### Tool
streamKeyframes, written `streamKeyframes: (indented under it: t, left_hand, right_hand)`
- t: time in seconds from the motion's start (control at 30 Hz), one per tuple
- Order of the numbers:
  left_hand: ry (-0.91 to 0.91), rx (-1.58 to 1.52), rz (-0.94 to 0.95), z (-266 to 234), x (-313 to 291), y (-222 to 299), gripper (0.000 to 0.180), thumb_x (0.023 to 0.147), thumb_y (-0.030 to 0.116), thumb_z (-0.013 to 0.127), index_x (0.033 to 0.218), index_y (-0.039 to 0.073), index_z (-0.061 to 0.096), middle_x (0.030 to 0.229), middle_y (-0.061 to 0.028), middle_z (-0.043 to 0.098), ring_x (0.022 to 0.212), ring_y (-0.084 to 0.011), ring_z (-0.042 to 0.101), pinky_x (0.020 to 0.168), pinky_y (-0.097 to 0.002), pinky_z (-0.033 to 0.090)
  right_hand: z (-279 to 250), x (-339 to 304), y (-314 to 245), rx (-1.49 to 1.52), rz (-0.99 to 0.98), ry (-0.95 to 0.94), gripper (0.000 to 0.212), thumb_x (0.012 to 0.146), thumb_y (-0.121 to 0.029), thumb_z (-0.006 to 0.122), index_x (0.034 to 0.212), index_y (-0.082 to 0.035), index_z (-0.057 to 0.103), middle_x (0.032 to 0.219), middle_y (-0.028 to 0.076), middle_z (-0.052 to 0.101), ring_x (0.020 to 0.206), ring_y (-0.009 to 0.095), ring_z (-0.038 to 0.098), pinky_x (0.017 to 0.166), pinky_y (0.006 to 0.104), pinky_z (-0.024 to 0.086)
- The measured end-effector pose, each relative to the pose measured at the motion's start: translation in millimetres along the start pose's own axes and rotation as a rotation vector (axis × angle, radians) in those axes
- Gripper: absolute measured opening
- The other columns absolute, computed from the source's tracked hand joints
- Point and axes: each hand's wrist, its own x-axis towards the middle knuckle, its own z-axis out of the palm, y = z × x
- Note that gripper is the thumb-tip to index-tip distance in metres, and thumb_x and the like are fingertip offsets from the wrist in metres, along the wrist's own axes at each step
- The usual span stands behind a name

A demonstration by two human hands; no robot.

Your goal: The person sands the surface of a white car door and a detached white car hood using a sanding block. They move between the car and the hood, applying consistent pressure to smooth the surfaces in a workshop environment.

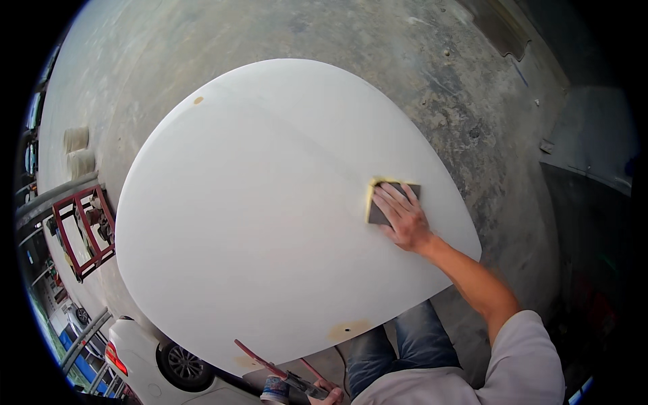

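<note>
A large, rounded white panel (270, 202) spreads out in front of me. My right hand (405, 219) presses a dark grey sanding pad with yellow edges (381, 209) against the panel's right part, fingers lying over its top. At the lower edge, my left hand (328, 394) is partly cut off. Its fingers curl at the end of a grey metal tool with thin red arms (297, 382), beside the panel's near edge. Tan patches show on the panel, one around a small dark hole (347, 330) near me.
A white car (145, 364) stands at the lower left. Beyond the panel's left side are a dark red metal frame (84, 233) and two pale round rolls (77, 152). Stained concrete floor (432, 61) surrounds the panel; a brownish-grey sheet (496, 27) lies at the far right.
</note>
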Motion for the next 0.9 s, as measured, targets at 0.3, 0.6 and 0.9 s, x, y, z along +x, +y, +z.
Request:
streamKeyframes:
  t: [0.3,0.6,0.9]
  left_hand:
    - [0.121,0.024,-0.101,-6.4,0.9,-4.0,0.024,0.077,0.004,0.073,0.082,0.006,0.050,0.065,-0.0031,0.051,0.046,-0.0130,0.047,0.041,-0.0274,0.039]
    - [0.183,-0.053,-0.121,-12.9,-14.3,-35.7,0.021,0.079,0.000,0.069,0.080,0.008,0.050,0.063,-0.0009,0.049,0.048,-0.0119,0.043,0.044,-0.0267,0.035]
    - [0.047,0.041,-0.207,19.0,4.1,32.1,0.021,0.077,-0.001,0.070,0.082,0.008,0.052,0.068,-0.0002,0.050,0.053,-0.0112,0.047,0.046,-0.0264,0.036]
  right_hand:
    - [-14.9,27.6,-18.5,-0.024,0.030,0.022,0.071,0.073,-0.018,0.072,0.136,0.000,0.045,0.141,0.014,0.046,0.132,0.029,0.038,0.109,0.0545,0.025]
    - [9.5,260.8,-41.9,-0.053,-0.126,0.158,0.057,0.091,-0.030,0.056,0.138,-0.001,0.041,0.143,0.011,0.045,0.135,0.025,0.035,0.114,0.0508,0.020]
    - [-26.7,-61.2,16.1,-0.093,-0.048,-0.094,0.064,0.075,-0.022,0.068,0.132,0.000,0.051,0.138,0.011,0.052,0.131,0.025,0.042,0.111,0.0526,0.025]
